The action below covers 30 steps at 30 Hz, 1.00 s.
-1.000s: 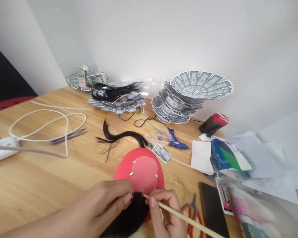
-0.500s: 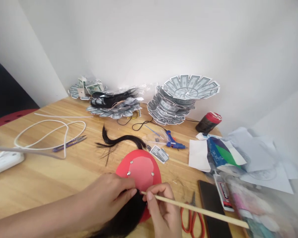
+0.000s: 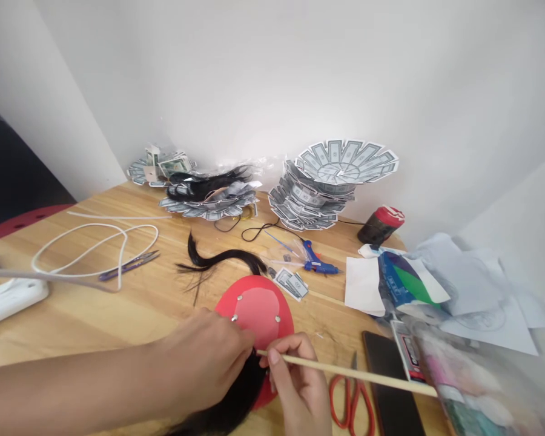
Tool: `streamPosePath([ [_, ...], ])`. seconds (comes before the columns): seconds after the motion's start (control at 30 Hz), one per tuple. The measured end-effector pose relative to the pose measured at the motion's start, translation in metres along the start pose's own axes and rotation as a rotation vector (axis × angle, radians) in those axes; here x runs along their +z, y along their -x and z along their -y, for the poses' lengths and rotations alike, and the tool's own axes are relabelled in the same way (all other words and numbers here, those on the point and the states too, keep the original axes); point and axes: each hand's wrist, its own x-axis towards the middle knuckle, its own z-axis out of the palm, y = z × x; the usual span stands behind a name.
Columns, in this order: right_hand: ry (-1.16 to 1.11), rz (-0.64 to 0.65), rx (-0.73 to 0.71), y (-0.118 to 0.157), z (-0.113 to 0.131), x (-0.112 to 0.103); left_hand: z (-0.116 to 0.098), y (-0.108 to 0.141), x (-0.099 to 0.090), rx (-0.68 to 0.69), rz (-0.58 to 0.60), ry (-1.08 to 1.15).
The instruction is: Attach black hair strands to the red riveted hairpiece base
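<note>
My left hand (image 3: 204,357) lies over the lower edge of a red oval card form (image 3: 258,309) with several metal studs, pinching a bundle of black hair (image 3: 227,399) against it. The form's lower part is hidden by my hand and the hair. My right hand (image 3: 300,387) grips a long thin wooden stick (image 3: 345,373), its tip at the hair beside my left fingers. Just beyond the form, a separate lock of black hair (image 3: 220,261) lies on the wooden table (image 3: 118,315).
Orange-handled scissors (image 3: 350,402) and a dark phone (image 3: 393,387) lie right of my hands. Farther back are a blue glue gun (image 3: 318,264), stacked banknote-paper fans (image 3: 311,191), and a red-lidded jar (image 3: 381,225). Left are a white cable (image 3: 95,242) and power strip (image 3: 11,301).
My left hand has slid up and to the right over the red form. The wooden stick has swung from slanting downward to nearly level. The view has shifted slightly.
</note>
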Motion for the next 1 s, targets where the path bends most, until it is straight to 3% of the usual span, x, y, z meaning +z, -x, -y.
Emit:
streamPosePath([
  [0.27, -0.033, -0.012, 0.04, -0.001, 0.001, 0.001, -0.002, 0.001, -0.003, 0.055, 0.063, -0.101],
  [0.53, -0.056, -0.013, 0.074, -0.001, 0.002, 0.001, 0.031, 0.016, 0.021, 0.183, -0.09, -0.066],
  [0.8, -0.035, -0.043, 0.059, -0.001, 0.002, 0.001, 0.052, 0.029, 0.03, 0.303, -0.269, 0.277],
  [0.87, -0.049, -0.033, 0.063, -0.001, 0.002, 0.001, 0.052, 0.028, 0.033, 0.345, -0.307, 0.455],
  [1.0, -0.046, -0.003, 0.05, -0.001, 0.002, -0.002, 0.05, 0.022, 0.04, 0.38, -0.243, 0.946],
])
